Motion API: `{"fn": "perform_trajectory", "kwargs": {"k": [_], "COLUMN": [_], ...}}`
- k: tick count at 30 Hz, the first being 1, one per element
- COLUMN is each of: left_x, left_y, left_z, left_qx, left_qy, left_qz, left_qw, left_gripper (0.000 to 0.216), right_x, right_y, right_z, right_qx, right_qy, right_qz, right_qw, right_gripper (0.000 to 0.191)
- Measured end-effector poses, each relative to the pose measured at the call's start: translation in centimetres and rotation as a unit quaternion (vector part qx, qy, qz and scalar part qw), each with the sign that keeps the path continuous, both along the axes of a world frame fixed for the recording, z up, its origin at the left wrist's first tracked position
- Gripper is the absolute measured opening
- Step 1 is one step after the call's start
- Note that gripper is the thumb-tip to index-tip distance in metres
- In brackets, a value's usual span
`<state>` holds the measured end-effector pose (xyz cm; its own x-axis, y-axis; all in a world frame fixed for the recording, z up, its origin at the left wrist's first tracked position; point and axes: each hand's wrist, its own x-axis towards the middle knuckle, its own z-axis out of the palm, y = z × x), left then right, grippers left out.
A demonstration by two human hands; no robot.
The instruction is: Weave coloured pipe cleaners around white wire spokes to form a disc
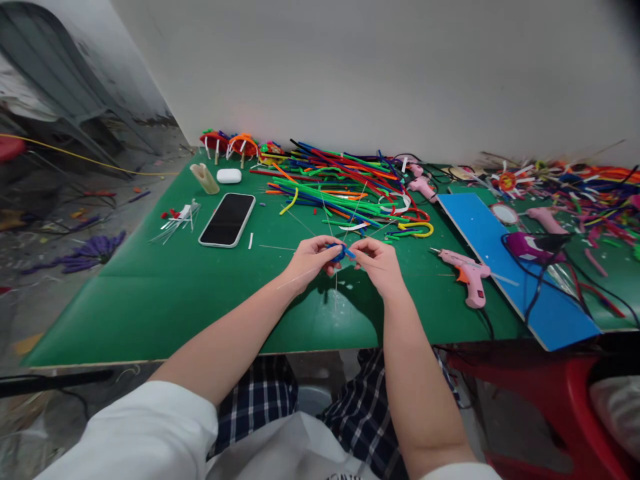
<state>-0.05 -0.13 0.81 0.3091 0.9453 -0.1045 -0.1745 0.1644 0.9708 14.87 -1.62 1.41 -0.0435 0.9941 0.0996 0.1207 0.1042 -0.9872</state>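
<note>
Both hands meet above the green table near its front middle. My left hand (316, 257) is closed on a small blue pipe-cleaner piece (338, 253), from which several thin wires spread out like spokes. With thumb and fingers, my right hand (373, 259) pinches the blue pipe cleaner's short end (351, 254) on the right side of that piece. The fingers partly hide how the blue strand runs around the wires. Behind the hands lies a heap of coloured pipe cleaners (330, 170).
A phone (227, 220), a white earbud case (229, 176) and a bunch of thin wires (176, 225) lie left on the green table (150, 300). Right of my hands rests a pink glue gun (467, 272), beside a blue board (480, 233) carrying a purple tool (533, 247) with black cords.
</note>
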Motion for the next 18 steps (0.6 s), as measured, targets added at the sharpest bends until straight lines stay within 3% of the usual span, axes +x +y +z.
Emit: {"fn": "perform_trajectory", "kwargs": {"k": [18], "left_x": [0.08], "left_y": [-0.42], "left_z": [0.65], "left_qx": [0.058], "left_qy": [0.054], "left_qz": [0.017], "left_qw": [0.997], "left_gripper": [0.029], "right_x": [0.29], "right_y": [0.1], "right_z": [0.15], "right_qx": [-0.019], "right_qy": [-0.033], "right_qz": [0.016], "right_qw": [0.999], "right_gripper": [0.02]}}
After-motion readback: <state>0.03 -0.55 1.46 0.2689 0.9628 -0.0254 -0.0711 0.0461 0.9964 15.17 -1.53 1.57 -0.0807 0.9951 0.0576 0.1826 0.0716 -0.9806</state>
